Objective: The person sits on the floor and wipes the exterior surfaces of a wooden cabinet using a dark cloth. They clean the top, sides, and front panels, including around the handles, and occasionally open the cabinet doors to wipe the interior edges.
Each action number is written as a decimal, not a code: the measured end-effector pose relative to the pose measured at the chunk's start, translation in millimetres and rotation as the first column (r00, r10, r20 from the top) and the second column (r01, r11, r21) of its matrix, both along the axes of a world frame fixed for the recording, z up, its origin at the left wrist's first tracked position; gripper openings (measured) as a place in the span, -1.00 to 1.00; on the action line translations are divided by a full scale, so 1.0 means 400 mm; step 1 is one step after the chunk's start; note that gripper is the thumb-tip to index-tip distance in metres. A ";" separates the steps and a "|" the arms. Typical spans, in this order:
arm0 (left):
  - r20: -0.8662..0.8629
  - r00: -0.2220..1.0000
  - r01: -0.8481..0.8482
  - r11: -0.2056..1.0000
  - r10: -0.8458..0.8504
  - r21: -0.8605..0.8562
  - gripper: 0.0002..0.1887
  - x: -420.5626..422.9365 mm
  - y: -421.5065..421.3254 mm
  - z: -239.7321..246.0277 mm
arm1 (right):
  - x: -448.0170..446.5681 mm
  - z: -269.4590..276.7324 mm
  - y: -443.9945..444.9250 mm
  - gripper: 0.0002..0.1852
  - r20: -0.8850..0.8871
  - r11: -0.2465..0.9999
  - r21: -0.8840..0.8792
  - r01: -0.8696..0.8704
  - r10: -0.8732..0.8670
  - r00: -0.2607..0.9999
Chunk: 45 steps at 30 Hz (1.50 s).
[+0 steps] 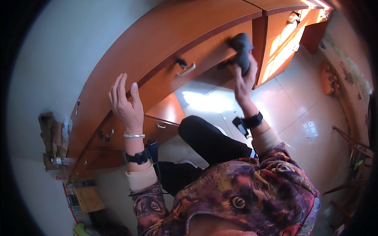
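My right hand (244,79) grips the lower part of a dark grey object (242,53), too blurred to name exactly. It is held up in front of the wooden drawer front (206,48), near that drawer's right end. My left hand (125,103) is raised above the desk's front edge, its thumb apart from the fingers and nothing in it. Whether it touches the desktop (141,50) cannot be told. Between my hands, a metal drawer handle (187,70) and a dark key (181,62) show on the drawer front.
A sunlit cabinet (280,50) with keys (295,17) in its lock stands to the right. Cardboard pieces (56,135) and a clear plastic bottle (62,161) lie at the desk's far left. Bricks (328,79) rest by the peeling wall; wooden chair legs (351,138) show at right.
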<state>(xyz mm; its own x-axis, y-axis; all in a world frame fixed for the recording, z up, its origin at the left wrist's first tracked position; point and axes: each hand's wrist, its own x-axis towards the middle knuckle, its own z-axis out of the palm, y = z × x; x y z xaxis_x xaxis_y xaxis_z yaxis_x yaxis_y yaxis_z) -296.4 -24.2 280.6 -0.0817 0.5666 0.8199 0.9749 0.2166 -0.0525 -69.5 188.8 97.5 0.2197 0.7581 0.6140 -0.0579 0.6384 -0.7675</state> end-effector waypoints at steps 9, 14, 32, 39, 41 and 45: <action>-0.163 0.969 -0.182 0.982 0.187 0.049 -0.57 -0.107 0.087 -0.124 | -0.172 0.091 0.011 -0.66 0.285 0.792 0.610 -0.027 -0.188 0.940; -0.189 0.961 -0.194 0.980 0.201 0.051 -0.55 -0.112 0.088 -0.122 | -0.069 0.092 0.161 -0.63 0.011 0.912 0.043 0.408 -0.409 0.912; -0.230 0.958 -0.159 0.985 0.170 0.065 -0.58 -0.111 0.086 -0.115 | -0.169 -0.135 0.037 -0.56 0.473 0.946 0.319 -0.052 -0.112 0.874; -0.218 0.962 -0.146 0.984 0.164 0.098 -0.59 -0.113 0.087 -0.116 | 0.015 -0.239 0.226 -0.42 0.292 0.910 -0.155 0.384 -0.329 0.898; -0.234 0.955 -0.162 0.981 0.184 0.111 -0.59 -0.118 0.089 -0.122 | 0.037 -0.253 0.271 -0.38 0.392 0.904 0.034 0.427 -0.405 0.826; -0.204 0.958 -0.181 0.977 0.201 0.111 -0.59 -0.129 0.087 -0.130 | 0.012 -0.358 0.330 -0.36 0.475 0.888 -0.273 0.369 -0.209 0.854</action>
